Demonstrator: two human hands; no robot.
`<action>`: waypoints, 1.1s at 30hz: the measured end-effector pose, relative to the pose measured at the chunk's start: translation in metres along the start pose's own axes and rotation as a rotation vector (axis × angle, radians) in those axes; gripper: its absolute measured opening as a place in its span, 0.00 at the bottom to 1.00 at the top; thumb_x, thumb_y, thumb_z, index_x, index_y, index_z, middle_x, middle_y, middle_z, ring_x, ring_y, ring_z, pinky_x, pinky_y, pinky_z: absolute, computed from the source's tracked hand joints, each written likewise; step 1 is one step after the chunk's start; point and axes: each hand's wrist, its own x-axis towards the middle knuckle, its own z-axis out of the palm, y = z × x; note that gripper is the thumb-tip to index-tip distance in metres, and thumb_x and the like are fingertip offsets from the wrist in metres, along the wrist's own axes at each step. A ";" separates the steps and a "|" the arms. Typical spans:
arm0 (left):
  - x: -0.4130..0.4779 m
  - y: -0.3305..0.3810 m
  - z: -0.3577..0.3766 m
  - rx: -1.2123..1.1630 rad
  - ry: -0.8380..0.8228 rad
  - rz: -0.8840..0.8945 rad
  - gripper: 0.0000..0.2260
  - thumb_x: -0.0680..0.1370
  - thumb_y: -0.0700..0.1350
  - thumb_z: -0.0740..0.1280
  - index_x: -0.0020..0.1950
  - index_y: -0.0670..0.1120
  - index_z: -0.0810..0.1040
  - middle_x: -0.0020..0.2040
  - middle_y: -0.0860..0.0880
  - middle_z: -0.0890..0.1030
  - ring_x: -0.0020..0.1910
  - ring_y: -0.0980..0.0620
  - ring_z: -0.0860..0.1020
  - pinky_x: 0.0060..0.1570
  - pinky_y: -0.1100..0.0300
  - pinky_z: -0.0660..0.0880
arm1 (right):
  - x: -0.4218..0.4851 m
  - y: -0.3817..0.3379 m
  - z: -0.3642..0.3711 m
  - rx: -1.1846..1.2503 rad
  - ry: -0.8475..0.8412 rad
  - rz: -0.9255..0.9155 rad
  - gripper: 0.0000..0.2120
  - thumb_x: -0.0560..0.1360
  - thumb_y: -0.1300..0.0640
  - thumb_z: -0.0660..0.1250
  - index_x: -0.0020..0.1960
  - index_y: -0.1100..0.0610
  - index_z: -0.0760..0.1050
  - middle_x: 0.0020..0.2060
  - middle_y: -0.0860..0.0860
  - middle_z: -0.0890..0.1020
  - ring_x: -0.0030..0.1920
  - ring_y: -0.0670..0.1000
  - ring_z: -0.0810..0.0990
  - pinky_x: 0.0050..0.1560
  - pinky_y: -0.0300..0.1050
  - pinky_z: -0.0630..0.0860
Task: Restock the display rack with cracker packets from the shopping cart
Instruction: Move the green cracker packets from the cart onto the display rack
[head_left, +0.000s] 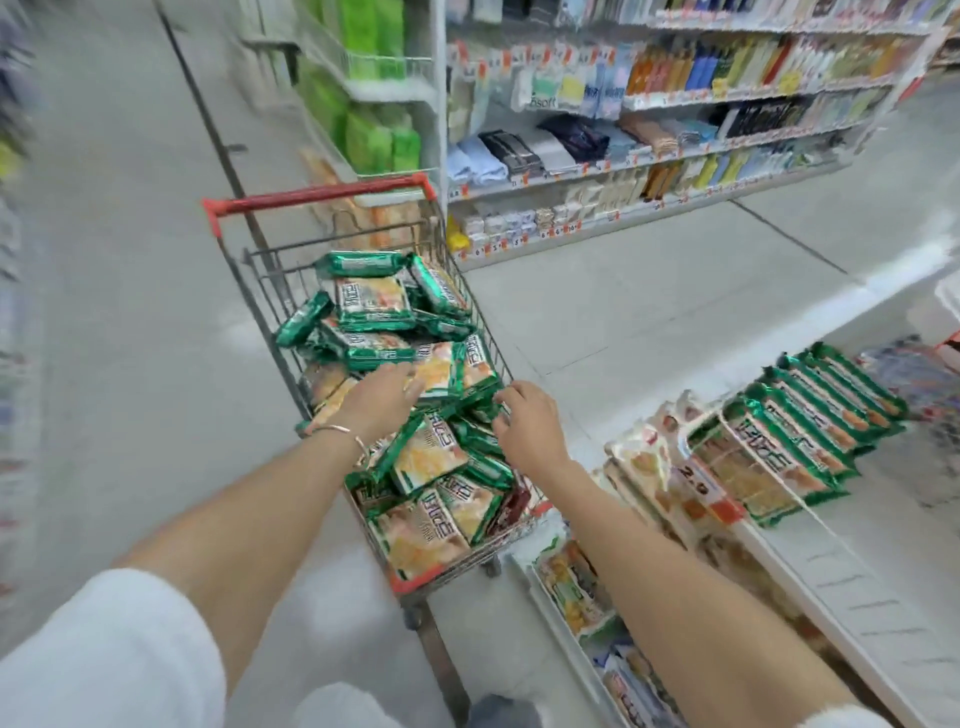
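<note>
Neither hand has closed on a packet yet. Palm-down, my left hand (382, 402) lies on the heap with its fingers nearly straight, the tips on a flat packet (441, 371) near the middle of the shopping cart (260, 280). My right hand (527, 418) hovers with fingers loosely bent and spread, the tips at the packets beside the cart's right rim. Nothing is pinched between thumb and fingers.

The cracker packets (374, 304) fill the cart from the handle end to the near corner, overlapping at all angles. The display rack (841, 587) stands to my right, just beside the cart. On it a row of green packets (810, 415) leans one on the next, behind a price tag (698, 486), with bare shelf nearer me.

Judgement for the pick:
- Take packets lying flat on top, not ones wedged under others, so the heap does not slide.
- Square several face-to-face between both palms and grip by the long edges. The foil looks slick and the crackers likely brittle, so squeeze lightly.
- Keep the printed faces one way, so the stack joins the row without re-sorting.
- Lift clear of the right rim before swinging to the rack.
</note>
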 end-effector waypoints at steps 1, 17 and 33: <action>-0.006 -0.015 -0.006 0.013 0.007 -0.023 0.17 0.85 0.53 0.56 0.67 0.44 0.74 0.62 0.42 0.79 0.52 0.45 0.79 0.42 0.52 0.75 | 0.005 -0.012 0.009 0.003 -0.022 -0.021 0.14 0.76 0.62 0.64 0.60 0.60 0.80 0.58 0.55 0.79 0.60 0.58 0.75 0.65 0.55 0.69; -0.030 -0.088 -0.024 -0.349 0.244 -0.438 0.18 0.86 0.52 0.54 0.56 0.41 0.78 0.51 0.44 0.82 0.49 0.43 0.80 0.49 0.45 0.78 | 0.119 -0.056 0.069 0.008 -0.295 -0.189 0.20 0.77 0.59 0.66 0.69 0.59 0.73 0.65 0.56 0.75 0.66 0.57 0.73 0.68 0.55 0.69; 0.000 -0.086 -0.002 -0.631 0.353 -0.687 0.22 0.86 0.53 0.53 0.59 0.37 0.77 0.49 0.43 0.80 0.45 0.46 0.81 0.48 0.48 0.79 | 0.242 -0.066 0.098 -0.219 -0.241 -0.569 0.20 0.77 0.66 0.67 0.69 0.58 0.72 0.58 0.54 0.79 0.54 0.55 0.75 0.59 0.48 0.71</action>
